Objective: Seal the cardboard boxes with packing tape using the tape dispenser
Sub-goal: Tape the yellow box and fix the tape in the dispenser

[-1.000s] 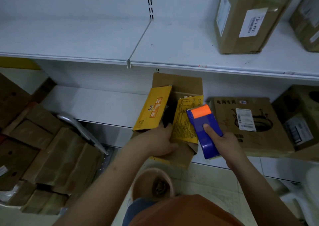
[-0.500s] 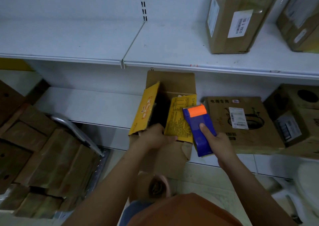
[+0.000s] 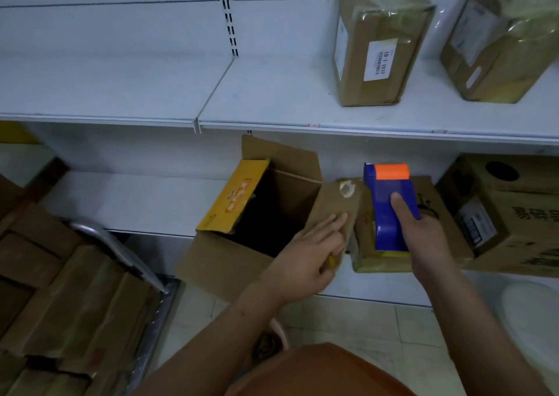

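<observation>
I see the open box [image 3: 257,229] at the lower shelf's [image 3: 127,202] front edge, bare shelf to its left, another box [image 3: 435,232] close on its right. My left hand [image 3: 305,262] grips the right flap [image 3: 332,211] (thumb underneath); inside looks dark. My right hand [image 3: 429,238] grips the dispenser [image 3: 388,205] just right of that flap

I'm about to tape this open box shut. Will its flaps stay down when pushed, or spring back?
Probably spring back: the yellow flap and the back flap stand upright unheld. The right flap looks stiff but creased, bending where the left hand grips it. The box seems light and may slide, since it overhangs the shelf edge.
</observation>
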Tool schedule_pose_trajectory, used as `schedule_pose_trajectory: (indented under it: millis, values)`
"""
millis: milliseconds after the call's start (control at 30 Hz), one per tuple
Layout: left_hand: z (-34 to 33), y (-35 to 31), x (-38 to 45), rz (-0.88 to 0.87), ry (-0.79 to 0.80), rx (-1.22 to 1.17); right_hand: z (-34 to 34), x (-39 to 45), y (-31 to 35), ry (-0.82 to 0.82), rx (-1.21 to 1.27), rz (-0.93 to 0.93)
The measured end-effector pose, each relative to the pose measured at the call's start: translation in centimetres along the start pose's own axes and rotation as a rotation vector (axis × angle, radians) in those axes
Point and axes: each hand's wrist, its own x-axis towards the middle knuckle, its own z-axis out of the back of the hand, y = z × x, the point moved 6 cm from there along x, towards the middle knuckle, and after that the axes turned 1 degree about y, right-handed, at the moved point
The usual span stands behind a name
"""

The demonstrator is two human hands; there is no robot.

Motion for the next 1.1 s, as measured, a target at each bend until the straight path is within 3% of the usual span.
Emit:
schedule_pose_trajectory:
  millis: [100,233,300,433,500,600,633,867,1000,1100]
  values:
    - [-2.3,1.5,-0.8,-0.068,0.108,0.115,0.9,0.9,-0.1,-0.019,-0.094,-0.002]
    - [-3.2,4.7,-3.1,-0.059,0.172,0.524,0.7,1.4,1.0,-0.005,-0.244,0.068]
    - [-2.5,5.7,-4.1,0.061,0.123,0.626,-0.1,1.5,2.1,0.025,-0.315,0.120]
    - [-1.3,5.5,-5.3,0.168,0.105,0.417,-2.7,1.9,3.5,0.076,-0.337,0.168]
    - [-1.2,6.3,-5.4,0.224,0.100,0.444,-4.4,1.9,4.0,0.097,-0.311,0.187]
    - [-1.8,9.9,-7.1,0.600,0.221,0.412,-6.5,1.4,4.1,0.140,-0.311,0.197]
    - [-2.3,10.6,-7.9,0.639,0.297,0.420,-7.0,1.4,3.8,0.156,-0.310,0.192]
    - [-2.3,10.8,-13.1,0.516,0.476,0.553,-8.0,0.0,2.0,0.233,-0.348,0.172]
    - [-2.3,9.9,-12.7,0.384,0.412,0.605,-7.2,-1.4,2.0,0.242,-0.278,0.171]
    - [-2.0,9.7,-11.2,0.355,0.331,0.629,-5.0,-2.7,3.8,0.190,-0.358,0.259]
